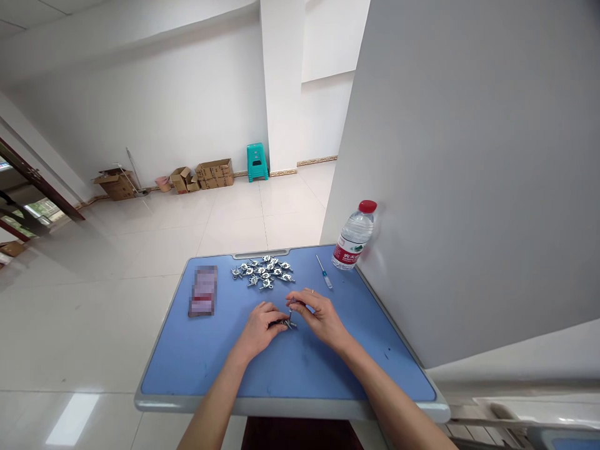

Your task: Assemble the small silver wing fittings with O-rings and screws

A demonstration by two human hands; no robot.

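The left hand [257,331] and right hand [321,315] sit close together, fingers curled inward, pinching a small metal fitting [289,320] between them. Their fingers hide much of it, so the exact hold is hard to make out from this view. Just beyond the hands lies a loose pile of similar metal fittings [262,272] on the blue surface [197,369]. To the right of the pile lies a blue-handled screwdriver [324,273], and farther right a red-capped water bottle [355,236] stands beside a grey partition [469,156]. Left of the pile lies a pixelated flat packet [203,290].

A fitting this small could slip and skid away if the pinch loosens. A careless reach forward could scatter the pile, roll the screwdriver or tip the bottle.
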